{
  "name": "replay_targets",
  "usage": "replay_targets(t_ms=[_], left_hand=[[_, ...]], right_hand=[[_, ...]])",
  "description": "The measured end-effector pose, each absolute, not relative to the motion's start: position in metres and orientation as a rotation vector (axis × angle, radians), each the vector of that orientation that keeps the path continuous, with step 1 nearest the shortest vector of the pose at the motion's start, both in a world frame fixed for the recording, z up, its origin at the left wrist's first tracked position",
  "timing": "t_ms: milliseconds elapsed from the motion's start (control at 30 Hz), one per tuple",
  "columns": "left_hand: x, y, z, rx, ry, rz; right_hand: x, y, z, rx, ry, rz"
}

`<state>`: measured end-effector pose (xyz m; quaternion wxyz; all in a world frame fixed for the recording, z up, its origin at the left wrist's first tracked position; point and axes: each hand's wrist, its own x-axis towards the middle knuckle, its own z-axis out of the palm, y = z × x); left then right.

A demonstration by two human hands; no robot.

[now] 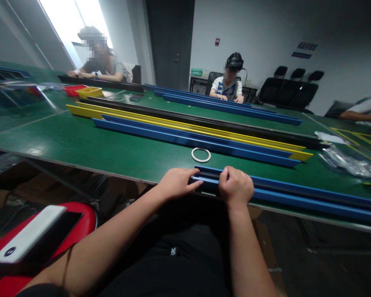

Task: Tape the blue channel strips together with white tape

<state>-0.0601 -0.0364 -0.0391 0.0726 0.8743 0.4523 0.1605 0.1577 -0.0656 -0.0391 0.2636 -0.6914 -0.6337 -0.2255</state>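
A long blue channel rail (297, 197) lies along the near edge of the green table (80, 144), running off to the right. My left hand (176, 182) rests at its left end, fingers curled against the end of the rail. My right hand (235, 186) is closed over the rail just right of that end, thumb and fingers pinching its top edge. A white ring of tape (200, 155) lies flat on the table just beyond both hands.
Further back lie blue (185, 138), yellow (179, 123) and black (204, 121) long rails, then more blue rails (228, 108). Red and yellow bins (83, 90) stand at the far left. Clear plastic bags (343, 159) lie at right. Other people sit across the table. A red stool holding a white device (27, 235) is at my left.
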Motion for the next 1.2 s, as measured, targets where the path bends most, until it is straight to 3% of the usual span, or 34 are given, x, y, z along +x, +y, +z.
replay_targets(t_ms=[1200], left_hand=[[-0.058, -0.040, -0.046, 2.720, 1.406, 0.514]], right_hand=[[0.158, -0.066, -0.040, -1.838, -1.699, -0.627]])
